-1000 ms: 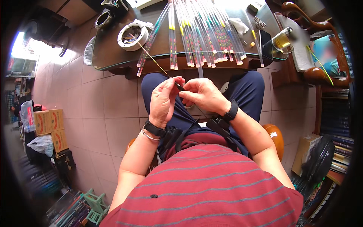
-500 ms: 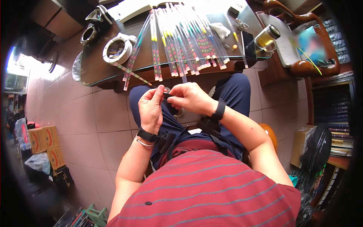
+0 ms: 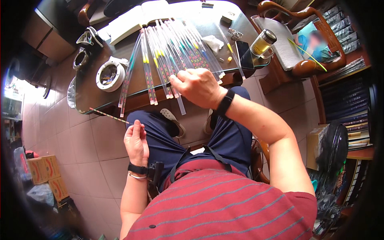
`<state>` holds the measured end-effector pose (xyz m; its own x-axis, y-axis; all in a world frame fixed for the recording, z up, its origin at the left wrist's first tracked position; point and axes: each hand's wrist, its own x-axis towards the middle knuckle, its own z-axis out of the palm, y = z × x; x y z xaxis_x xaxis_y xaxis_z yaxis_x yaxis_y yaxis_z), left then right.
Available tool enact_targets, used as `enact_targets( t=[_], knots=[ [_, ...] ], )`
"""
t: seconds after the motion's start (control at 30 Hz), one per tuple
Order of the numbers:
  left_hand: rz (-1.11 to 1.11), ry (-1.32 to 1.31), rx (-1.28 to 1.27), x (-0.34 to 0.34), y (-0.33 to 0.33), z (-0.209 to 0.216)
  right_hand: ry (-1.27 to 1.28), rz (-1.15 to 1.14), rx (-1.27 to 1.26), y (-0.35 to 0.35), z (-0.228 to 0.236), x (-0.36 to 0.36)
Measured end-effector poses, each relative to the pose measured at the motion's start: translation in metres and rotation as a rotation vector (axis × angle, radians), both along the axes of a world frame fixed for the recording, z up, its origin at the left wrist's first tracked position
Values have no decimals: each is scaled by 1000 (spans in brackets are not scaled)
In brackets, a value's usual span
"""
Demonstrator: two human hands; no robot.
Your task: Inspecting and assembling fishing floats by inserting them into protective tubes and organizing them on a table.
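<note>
My left hand point(image 3: 137, 142) is closed, thumb against fingers, on one end of a thin stick point(image 3: 109, 115) banded in small coloured marks. The stick points up and left, past the table's near edge. Over that same edge my right hand point(image 3: 199, 87) has its fingers curled together; whatever they hold is hidden. Beneath and around it lie several clear plastic tubes point(image 3: 150, 80) with pink ends, holding patterned sticks with yellow or teal parts. A bare clear strip point(image 3: 182, 106) hangs over the edge below my right fingers.
On the glass-topped table point(image 3: 90, 90) stand a white round ashtray point(image 3: 110, 76), an open book point(image 3: 127, 24), a crumpled tissue point(image 3: 213, 43), a phone point(image 3: 242, 49) and a lidded glass cup point(image 3: 263, 43). A wooden armchair point(image 3: 280, 46) is at the right. Cardboard boxes point(image 3: 45, 170) sit on the floor at left.
My hands were together above my lap and are now apart. My left hand moved down and left with the stick; my right moved up toward the tubes. The view has shifted slightly.
</note>
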<state>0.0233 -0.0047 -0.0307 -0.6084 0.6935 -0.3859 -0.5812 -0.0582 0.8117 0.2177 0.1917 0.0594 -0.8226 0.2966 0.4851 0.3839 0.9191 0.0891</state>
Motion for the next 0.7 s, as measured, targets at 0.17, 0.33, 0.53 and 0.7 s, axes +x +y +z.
enact_targets(
  t=[0.17, 0.33, 0.53, 0.7],
  knots=[
    [-11, -6, -12, 2, -20, -10, -158, -135, 34, 87, -54, 23],
    [-35, -28, -23, 3, -25, -14, -364, -479, -121, 156, -79, 59],
    [-66, -62, -22, 7, -15, -11, -35, -377, -471, 197, -105, 88],
    [-86, -99, -28, 12, -4, -3, 70, -537, -490, 200, -115, 100]
  ],
)
